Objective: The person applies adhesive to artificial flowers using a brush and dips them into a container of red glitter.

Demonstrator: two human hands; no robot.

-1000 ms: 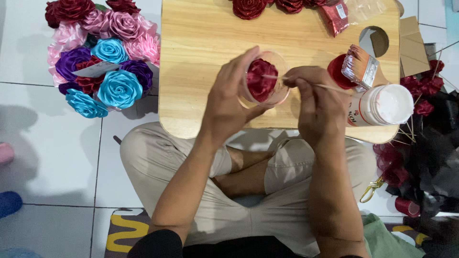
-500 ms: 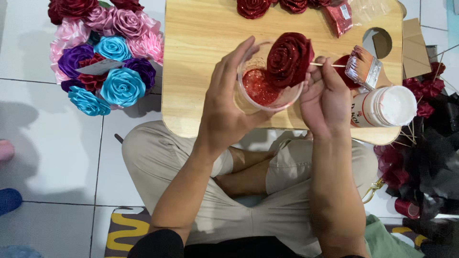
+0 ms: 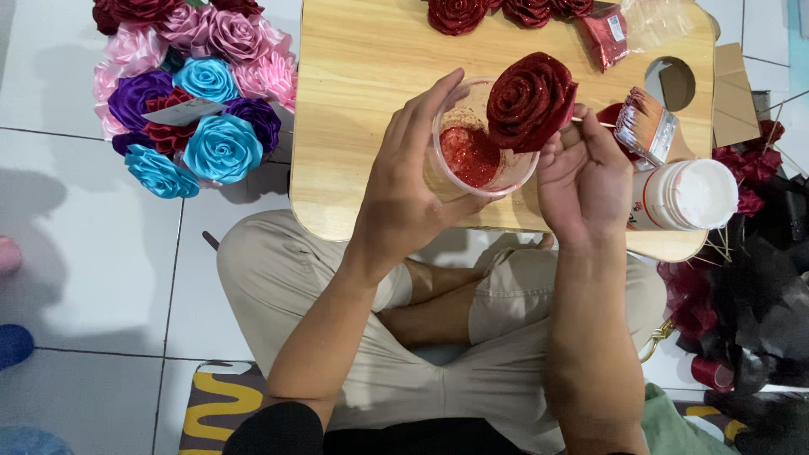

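My left hand [image 3: 404, 190] grips a clear plastic cup [image 3: 480, 143] with red glitter at its bottom, held over the front of a wooden board [image 3: 362, 76]. My right hand [image 3: 586, 181] holds a thin wooden stick that carries a red glittery rose [image 3: 531, 99]. The rose hangs over the cup's right rim, tilted up and out of the cup. Three more dark red roses [image 3: 455, 13] lie along the board's far edge.
A bouquet of pink, purple, blue and red ribbon roses [image 3: 190, 93] stands on the tiled floor at the left. A white glue jar [image 3: 683, 195], a brush [image 3: 645, 126] and a red packet [image 3: 605, 35] lie on the board's right side. Dark wrapping and red flowers pile up at the right.
The rose was down inside the cup a second ago. My right hand has lifted it out and up to the right; it now sits higher above the rim.
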